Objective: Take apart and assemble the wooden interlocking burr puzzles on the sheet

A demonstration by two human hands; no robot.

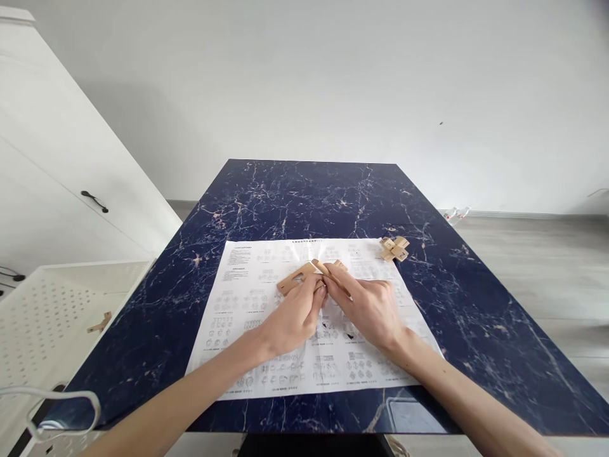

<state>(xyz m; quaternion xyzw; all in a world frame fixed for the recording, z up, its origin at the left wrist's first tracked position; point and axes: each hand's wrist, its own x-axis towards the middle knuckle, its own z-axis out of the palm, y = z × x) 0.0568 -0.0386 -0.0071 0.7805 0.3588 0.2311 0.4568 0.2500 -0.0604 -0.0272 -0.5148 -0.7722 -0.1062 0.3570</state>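
Over a printed instruction sheet (266, 374), both my hands meet around small wooden puzzle pieces. My left hand (297, 311) is closed on a flat notched wooden piece (288, 284) that juts out to the left of its fingers. In my right hand (368, 304), the fingers pinch a wooden stick piece (320, 265) angled across the first one. The fingertips nearly touch, and they hide where the pieces meet. To the right, at the sheet's upper corner, sits an assembled wooden puzzle (394, 249) made of crossed blocks.
The dark blue marbled table (304, 197) stands near a white wall. At the left, a white perforated basket (61, 304) holds another wooden piece (99, 322). A white cable (61, 395) loops over the table's lower left corner. A cabinet (61, 158) stands at the left.
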